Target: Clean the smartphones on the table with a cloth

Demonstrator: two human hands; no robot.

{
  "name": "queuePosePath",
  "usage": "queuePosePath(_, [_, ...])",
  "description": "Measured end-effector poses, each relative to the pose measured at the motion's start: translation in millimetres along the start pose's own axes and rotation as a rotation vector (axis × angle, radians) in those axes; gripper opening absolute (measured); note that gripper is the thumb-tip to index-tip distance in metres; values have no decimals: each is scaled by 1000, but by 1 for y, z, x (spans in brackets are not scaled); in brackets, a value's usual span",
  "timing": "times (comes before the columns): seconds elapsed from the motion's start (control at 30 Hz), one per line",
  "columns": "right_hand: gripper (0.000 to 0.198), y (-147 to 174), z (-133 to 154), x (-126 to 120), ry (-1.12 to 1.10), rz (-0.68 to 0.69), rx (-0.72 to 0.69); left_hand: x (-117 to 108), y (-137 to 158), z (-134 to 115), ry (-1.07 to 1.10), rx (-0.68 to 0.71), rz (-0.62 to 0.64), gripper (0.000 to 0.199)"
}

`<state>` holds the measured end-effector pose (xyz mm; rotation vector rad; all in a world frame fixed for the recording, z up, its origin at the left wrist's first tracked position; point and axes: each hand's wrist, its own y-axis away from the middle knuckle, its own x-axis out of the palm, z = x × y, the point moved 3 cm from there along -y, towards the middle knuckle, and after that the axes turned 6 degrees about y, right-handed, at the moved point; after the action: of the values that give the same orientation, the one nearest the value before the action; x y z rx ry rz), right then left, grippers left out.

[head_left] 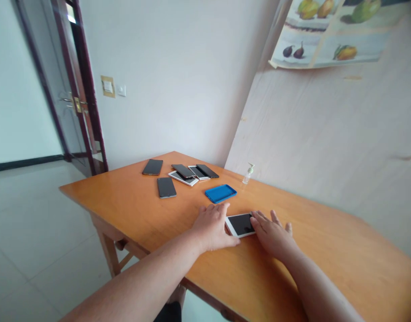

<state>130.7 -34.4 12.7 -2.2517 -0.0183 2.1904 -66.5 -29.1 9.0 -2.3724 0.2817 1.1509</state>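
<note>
A white smartphone (241, 224) with a dark screen lies face up on the wooden table, between my two hands. My left hand (212, 227) curves around its left end, thumb near the close edge and index finger raised beyond the far edge. At the phone's right end, the fingertips of my right hand (274, 232) touch the border and the screen, its other fingers spread in the air. Just beyond the phone rests an empty blue phone case (220, 193). Whether the fingers of my left hand press on the phone is hard to see.
Farther back are a dark phone (166, 188), another dark phone (152, 167) and a loose pile of phones (183, 177). A small clear pump bottle (248, 174) stands near the wall side. The table's front edge (205, 293) runs below my forearms.
</note>
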Motion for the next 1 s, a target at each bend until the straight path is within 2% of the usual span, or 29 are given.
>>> queuePosePath(0.07, [54,10,8,-4,-22,16,-63,-1,0,0,-17,-2,-12,92])
queuePosePath(0.17, [55,31,35,-11,-159,74,-317,-1,0,1,-32,2,-22,79])
queuePosePath(0.23, [55,37,44,-14,-215,95,-417,0,1,1,-33,15,-24,75])
queuePosePath(0.3, [54,31,35,-13,-188,87,-348,0,1,1,-37,19,-34,74])
queuePosePath(0.4, [53,15,6,-9,-70,53,-79,0,0,1,-42,14,-37,76])
queuePosePath(0.47, [53,12,-2,-8,-23,50,-10,-1,-1,1,-38,16,-26,76])
queuePosePath(0.53, [52,19,7,-11,-48,70,-91,-1,-1,1,-33,15,-24,75])
queuePosePath(0.63, [53,38,32,-18,-175,123,-352,-2,-1,1,-21,13,-17,70])
queuePosePath(0.7, [54,43,37,-20,-207,142,-416,-2,0,1,-11,13,-13,68])
queuePosePath(0.73, [54,41,33,-19,-187,141,-379,-3,0,1,-8,12,-11,68])
queuePosePath(0.87, [53,27,1,-16,-8,101,-51,-5,0,-1,-9,6,14,70])
queuePosePath(0.93, [53,29,-2,-18,14,93,-36,-7,0,-2,-11,5,27,66])
queuePosePath(1.0, [54,37,9,-23,-54,112,-159,-8,-1,-3,-13,8,27,58])
